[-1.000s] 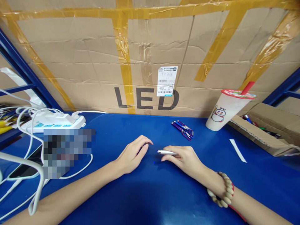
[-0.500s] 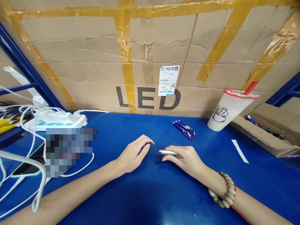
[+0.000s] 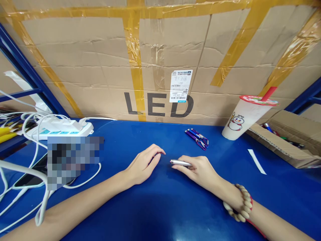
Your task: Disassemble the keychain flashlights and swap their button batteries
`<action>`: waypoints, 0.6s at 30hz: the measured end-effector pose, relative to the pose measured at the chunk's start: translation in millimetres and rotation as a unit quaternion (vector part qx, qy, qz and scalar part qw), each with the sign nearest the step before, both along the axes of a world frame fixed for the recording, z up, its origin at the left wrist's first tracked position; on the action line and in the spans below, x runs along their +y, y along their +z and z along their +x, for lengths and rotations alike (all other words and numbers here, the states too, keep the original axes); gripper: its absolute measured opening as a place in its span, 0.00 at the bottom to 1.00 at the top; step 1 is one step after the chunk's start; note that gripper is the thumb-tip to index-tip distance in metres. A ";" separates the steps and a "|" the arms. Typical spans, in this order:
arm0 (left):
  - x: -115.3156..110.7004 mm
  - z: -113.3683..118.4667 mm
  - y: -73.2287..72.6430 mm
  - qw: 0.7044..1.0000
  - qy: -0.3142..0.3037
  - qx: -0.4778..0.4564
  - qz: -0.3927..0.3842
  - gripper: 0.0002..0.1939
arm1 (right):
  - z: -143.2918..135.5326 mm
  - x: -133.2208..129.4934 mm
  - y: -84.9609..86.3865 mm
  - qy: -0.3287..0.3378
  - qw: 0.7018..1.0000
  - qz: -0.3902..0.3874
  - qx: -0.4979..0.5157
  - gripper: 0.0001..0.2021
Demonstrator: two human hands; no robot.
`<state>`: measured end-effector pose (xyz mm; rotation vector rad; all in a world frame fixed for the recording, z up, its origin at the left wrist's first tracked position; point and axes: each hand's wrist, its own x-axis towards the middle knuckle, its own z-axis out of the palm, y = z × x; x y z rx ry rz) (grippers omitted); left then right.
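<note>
My right hand (image 3: 197, 167) holds a slim silver keychain flashlight (image 3: 180, 163) between thumb and fingers, its front end pointing left. The back end is hidden in my fingers. Opposite it, my left hand (image 3: 145, 164) rests on the blue tabletop, open, with fingers loosely curved and thumb apart, holding nothing. A small gap separates its fingertips from the flashlight. Beyond my right hand lie several purple and blue keychain flashlights (image 3: 196, 138) with carabiner clips, side by side.
A drink cup (image 3: 237, 122) with a red straw leans at the right, beside an open cardboard box (image 3: 283, 152). A white strip (image 3: 257, 162) lies in front. At left are a power strip (image 3: 86, 130), cables, a phone (image 3: 28, 179) and a blurred-out patch. A large carton (image 3: 100, 73) stands behind.
My right thumb has shifted slightly left along the flashlight, and the flashlight's front end has tilted a little. My left hand has stayed in place.
</note>
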<state>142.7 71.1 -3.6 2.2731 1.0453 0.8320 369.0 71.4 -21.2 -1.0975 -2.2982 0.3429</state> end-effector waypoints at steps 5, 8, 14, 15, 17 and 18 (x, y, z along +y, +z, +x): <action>-0.9 0.5 2.0 1.000 0.001 0.000 -0.002 0.15 | 0.5 0.0 1.3 0.002 1.000 -0.007 0.003 0.22; -1.3 0.8 2.7 1.000 0.001 0.002 -0.002 0.15 | 0.7 -0.3 2.3 0.002 1.000 -0.010 0.007 0.22; -1.0 0.5 2.7 1.000 -0.003 0.001 0.006 0.14 | 0.3 -0.4 3.9 0.012 1.000 -0.009 0.016 0.21; -0.9 0.5 2.7 1.000 -0.002 0.002 0.006 0.14 | 0.3 -0.4 4.2 0.016 1.000 -0.010 0.016 0.21; -0.8 0.5 2.6 1.000 -0.002 0.004 0.004 0.14 | 0.3 -0.4 4.4 0.018 1.000 -0.012 0.014 0.21; -0.8 0.5 2.6 1.000 -0.002 0.005 0.003 0.14 | 0.3 -0.3 4.3 0.017 1.000 -0.013 0.012 0.22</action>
